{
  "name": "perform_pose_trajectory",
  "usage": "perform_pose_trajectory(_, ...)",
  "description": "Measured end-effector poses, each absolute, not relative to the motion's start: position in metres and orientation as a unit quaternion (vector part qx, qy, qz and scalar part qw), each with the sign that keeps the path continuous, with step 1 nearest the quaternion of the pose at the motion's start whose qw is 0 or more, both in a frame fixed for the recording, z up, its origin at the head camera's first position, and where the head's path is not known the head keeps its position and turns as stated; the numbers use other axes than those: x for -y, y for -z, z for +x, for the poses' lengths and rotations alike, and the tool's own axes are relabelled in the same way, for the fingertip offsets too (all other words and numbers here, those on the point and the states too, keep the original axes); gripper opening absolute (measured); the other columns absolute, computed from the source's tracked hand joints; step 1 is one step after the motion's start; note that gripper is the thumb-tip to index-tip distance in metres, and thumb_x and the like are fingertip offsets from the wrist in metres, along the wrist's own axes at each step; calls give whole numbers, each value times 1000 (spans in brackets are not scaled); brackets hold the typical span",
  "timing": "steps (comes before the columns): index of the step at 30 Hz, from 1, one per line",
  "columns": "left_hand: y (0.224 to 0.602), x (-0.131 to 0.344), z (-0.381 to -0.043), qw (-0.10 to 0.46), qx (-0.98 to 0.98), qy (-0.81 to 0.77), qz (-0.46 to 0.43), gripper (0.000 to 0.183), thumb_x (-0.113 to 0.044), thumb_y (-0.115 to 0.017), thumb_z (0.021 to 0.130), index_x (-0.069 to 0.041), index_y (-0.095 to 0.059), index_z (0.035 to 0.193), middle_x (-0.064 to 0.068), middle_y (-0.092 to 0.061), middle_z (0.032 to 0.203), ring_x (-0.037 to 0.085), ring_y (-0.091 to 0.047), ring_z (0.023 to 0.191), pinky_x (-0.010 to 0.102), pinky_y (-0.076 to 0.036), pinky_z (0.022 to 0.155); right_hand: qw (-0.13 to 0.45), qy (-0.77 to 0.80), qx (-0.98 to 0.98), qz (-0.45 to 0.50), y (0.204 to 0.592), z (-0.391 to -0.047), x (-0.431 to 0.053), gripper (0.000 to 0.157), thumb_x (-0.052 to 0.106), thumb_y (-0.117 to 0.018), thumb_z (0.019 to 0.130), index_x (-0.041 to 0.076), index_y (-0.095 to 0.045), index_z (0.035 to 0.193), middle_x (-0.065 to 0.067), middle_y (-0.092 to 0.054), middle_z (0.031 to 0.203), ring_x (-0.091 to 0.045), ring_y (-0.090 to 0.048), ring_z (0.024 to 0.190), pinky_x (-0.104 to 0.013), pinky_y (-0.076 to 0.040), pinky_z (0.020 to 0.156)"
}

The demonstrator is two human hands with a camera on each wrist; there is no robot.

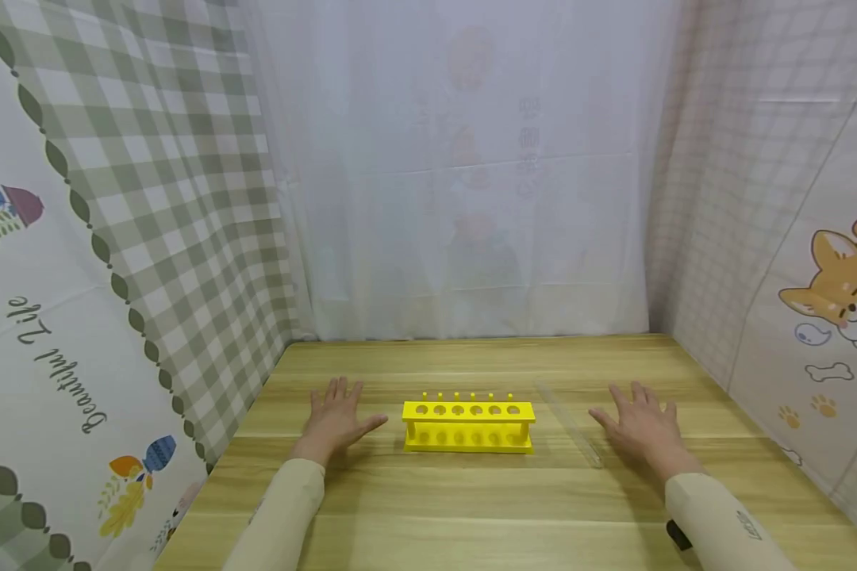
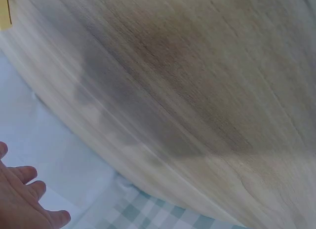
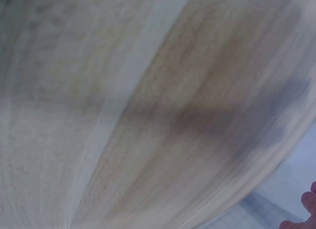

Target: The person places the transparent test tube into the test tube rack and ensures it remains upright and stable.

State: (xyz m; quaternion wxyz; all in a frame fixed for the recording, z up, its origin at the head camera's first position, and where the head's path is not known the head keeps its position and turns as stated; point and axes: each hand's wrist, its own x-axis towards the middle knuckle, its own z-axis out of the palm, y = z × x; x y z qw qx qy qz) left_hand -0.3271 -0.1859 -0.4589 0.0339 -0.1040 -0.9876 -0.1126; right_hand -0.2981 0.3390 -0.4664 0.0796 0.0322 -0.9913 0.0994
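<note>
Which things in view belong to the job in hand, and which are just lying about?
Likely the job's:
yellow rack
clear tube or rod, lying between rack and right hand
left hand, empty like the right

Likely just surroundings:
wooden table
green checked cloth
white curtain
dog-print cloth

Cream sleeves (image 1: 289,503) with grey lettering (image 1: 748,524)
</note>
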Motion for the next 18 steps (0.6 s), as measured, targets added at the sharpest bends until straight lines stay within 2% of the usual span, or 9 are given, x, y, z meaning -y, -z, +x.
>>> perform_pose_trajectory(4, 459, 185, -328, 41, 987, 116, -107, 89, -68, -51, 93, -6, -33, 155, 28, -22, 158, 46, -17, 146, 72, -5, 111, 77, -97, 992, 32, 467, -299, -337, 82, 61, -35, 102, -7, -35, 148, -45, -20, 146, -63, -21, 131, -81, -13, 99)
perform_pose_trajectory(10, 458, 183, -330, 54, 983, 133, -112, 82, -62, -54, 94, -6, -39, 152, 25, -38, 151, 45, -33, 139, 72, -14, 110, 91, -78, 992, 42, 467, -299, -333, 77, 58, -34, 104, -8, -41, 143, -45, -31, 141, -64, -33, 125, -79, -25, 96)
perform_pose_trajectory(18, 454, 177, -330, 56, 980, 146, -123, 79, -61, -53, 96, -6, -40, 151, 22, -42, 150, 43, -37, 138, 69, -16, 111, 90, -79, 992, 43, 466, -300, -329, 78, 59, -34, 103, -8, -42, 143, -45, -33, 140, -64, -35, 124, -79, -27, 95)
